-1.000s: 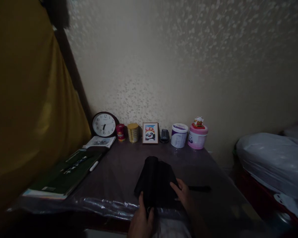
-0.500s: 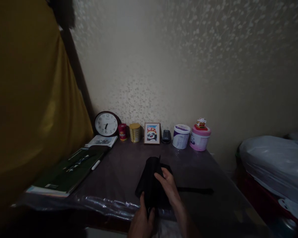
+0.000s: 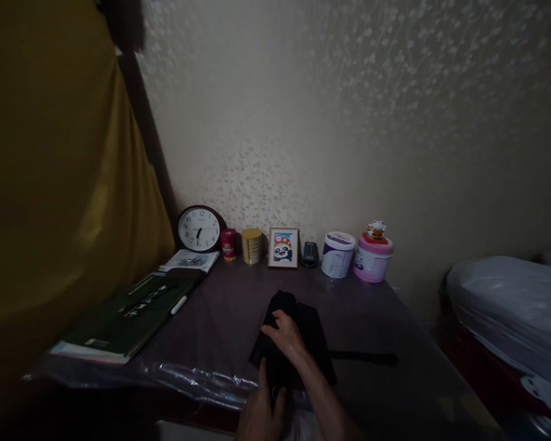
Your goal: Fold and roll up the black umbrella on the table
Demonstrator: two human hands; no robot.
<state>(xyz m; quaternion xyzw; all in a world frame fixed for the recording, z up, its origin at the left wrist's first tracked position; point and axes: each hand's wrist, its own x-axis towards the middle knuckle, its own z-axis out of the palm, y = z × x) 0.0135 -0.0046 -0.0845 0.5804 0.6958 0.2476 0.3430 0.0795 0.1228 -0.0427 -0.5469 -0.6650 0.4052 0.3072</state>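
A black folded fabric thing, perhaps a collapsed umbrella [image 3: 312, 343], lies on the dark table [image 3: 367, 318] near its front edge. My left hand [image 3: 259, 413] grips its near end, thumb up along the side. My right hand [image 3: 284, 334] reaches across it, fingers curled over its left upper part. A thin black strap [image 3: 365, 357] trails from it to the right on the tabletop.
Along the wall stand a round clock [image 3: 199, 229], a red tin [image 3: 228, 244], a gold tin [image 3: 251, 245], a framed panda picture [image 3: 283, 247], a dark small device [image 3: 309, 253], a white tub [image 3: 337, 253] and a pink tub [image 3: 373, 257]. Green books [image 3: 119, 321] lie left; a yellow curtain [image 3: 50, 184] hangs there. Plastic-covered bedding [image 3: 509, 312] sits right.
My right hand has moved from the black thing's right side up and across to its left upper part. The left hand stays at the near end.
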